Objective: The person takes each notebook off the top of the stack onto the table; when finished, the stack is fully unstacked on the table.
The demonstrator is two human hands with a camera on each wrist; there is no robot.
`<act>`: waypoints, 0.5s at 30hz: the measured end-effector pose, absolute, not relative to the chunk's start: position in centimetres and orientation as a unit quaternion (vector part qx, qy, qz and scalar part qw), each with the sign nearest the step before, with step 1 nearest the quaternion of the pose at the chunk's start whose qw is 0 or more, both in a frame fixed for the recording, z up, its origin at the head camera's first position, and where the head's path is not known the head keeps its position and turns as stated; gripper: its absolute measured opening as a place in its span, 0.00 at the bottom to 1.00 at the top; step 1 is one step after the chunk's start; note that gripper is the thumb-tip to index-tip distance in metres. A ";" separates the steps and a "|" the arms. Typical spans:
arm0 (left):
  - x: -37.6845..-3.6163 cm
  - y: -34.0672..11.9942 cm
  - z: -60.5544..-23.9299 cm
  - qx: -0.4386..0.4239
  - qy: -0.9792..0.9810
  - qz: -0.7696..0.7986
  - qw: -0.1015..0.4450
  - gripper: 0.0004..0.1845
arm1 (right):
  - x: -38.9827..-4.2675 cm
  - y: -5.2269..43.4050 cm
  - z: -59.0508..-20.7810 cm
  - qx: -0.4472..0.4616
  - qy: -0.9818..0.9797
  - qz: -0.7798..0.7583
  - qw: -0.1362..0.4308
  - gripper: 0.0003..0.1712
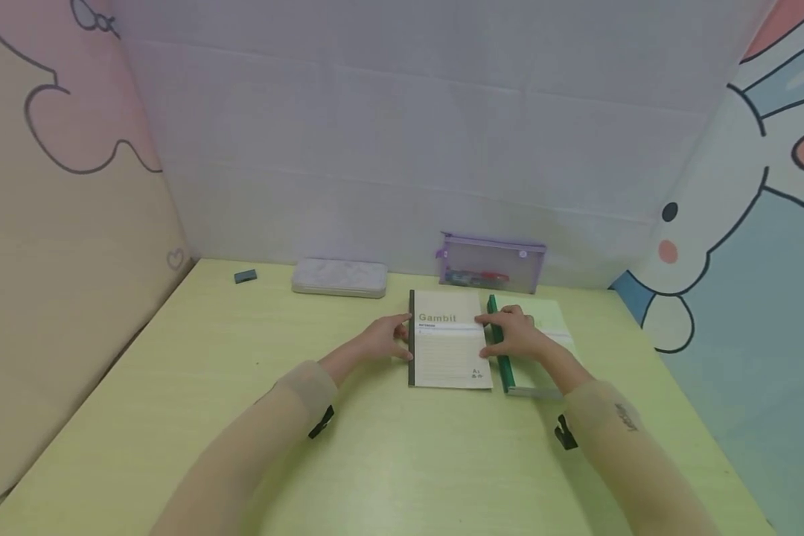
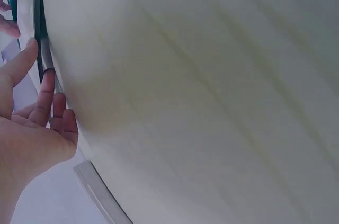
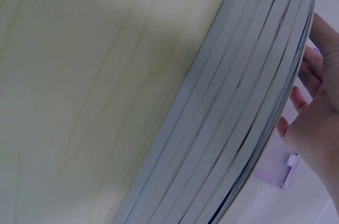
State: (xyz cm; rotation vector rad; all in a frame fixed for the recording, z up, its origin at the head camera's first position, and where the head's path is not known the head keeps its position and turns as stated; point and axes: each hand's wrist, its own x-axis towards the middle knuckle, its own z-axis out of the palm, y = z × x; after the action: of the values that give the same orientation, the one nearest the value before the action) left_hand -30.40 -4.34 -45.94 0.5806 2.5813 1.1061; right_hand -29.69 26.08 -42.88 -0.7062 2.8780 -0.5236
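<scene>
A notebook [image 1: 449,357] with a cream cover marked "Gambit" and a dark spine lies between my two hands. My left hand [image 1: 380,339] grips it at the spine edge, thumb and forefinger tips spread along that side. In the left wrist view, the other fingers [image 2: 69,123] are bent below the dark spine [image 2: 38,28]. My right hand [image 1: 517,335] holds the opposite edge with thumb and forefinger, its palm over a pale green notebook [image 1: 536,376] with a green spine. From the right wrist, the page edges of several stacked notebooks [image 3: 233,97] show beside that hand.
Behind the notebooks, a purple mesh zip pouch [image 1: 492,260] with pens stands against the back cloth. A pale grey flat case [image 1: 339,278] and a small dark block [image 1: 245,276] lie along the table's back edge, further left. Printed cloth walls flank the yellowish table [image 1: 375,469].
</scene>
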 end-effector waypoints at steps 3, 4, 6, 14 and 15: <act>-30.6 -4.4 -46.0 0.203 0.888 0.384 0.148 0.48 | -29.8 26.0 -43.1 -0.229 0.960 -0.149 0.066 0.42; -30.6 -4.5 -46.0 0.204 0.887 0.385 0.152 0.48 | -29.8 25.9 -43.1 -0.227 0.961 -0.142 0.066 0.42; -30.7 -4.5 -46.0 0.206 0.885 0.385 0.158 0.48 | -29.8 25.8 -43.1 -0.227 0.964 -0.127 0.063 0.42; -31.1 -4.2 -45.8 0.219 0.906 0.328 0.154 0.46 | -29.9 25.6 -42.9 -0.239 0.967 -0.073 0.052 0.42; -31.2 -4.1 -45.8 0.223 0.910 0.317 0.150 0.46 | -29.9 25.8 -42.9 -0.242 0.966 -0.074 0.047 0.41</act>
State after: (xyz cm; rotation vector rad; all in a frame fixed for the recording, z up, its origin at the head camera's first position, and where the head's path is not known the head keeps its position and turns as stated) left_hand -31.17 -4.11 -45.79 0.6399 2.6141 0.9098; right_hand -29.87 25.77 -42.93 -0.7380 2.9479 -0.2261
